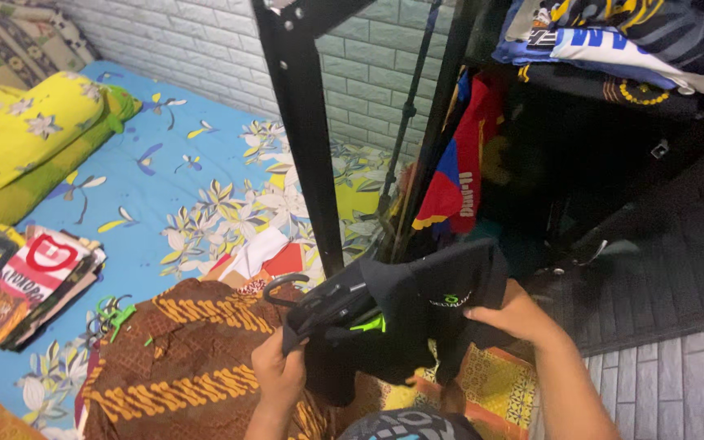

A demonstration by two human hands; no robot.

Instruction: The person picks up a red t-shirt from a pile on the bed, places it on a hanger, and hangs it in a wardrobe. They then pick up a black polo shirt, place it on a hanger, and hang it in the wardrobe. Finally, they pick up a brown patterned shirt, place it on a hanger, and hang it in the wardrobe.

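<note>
A black shirt (pixel 401 314) with small green and white marks hangs on a black hanger (pixel 319 300) low in the middle of the head view. My left hand (pixel 279 375) grips the shirt's lower left edge under the hanger. My right hand (pixel 508 314) holds the shirt's right shoulder. The hanger's hook (pixel 280 285) points left, just in front of a black rack post (pixel 303 130). Below the shirt lies a brown and orange patterned cloth (pixel 181 367).
A blue floral bed sheet (pixel 173 179) covers the mattress, with a yellow pillow (pixel 18 130) far left and a pile of folded clothes (pixel 30 281) beside green hangers (pixel 112 316). Inside the dark wardrobe hang red and blue garments (pixel 458 163); folded shirts (pixel 613 37) fill its upper shelf.
</note>
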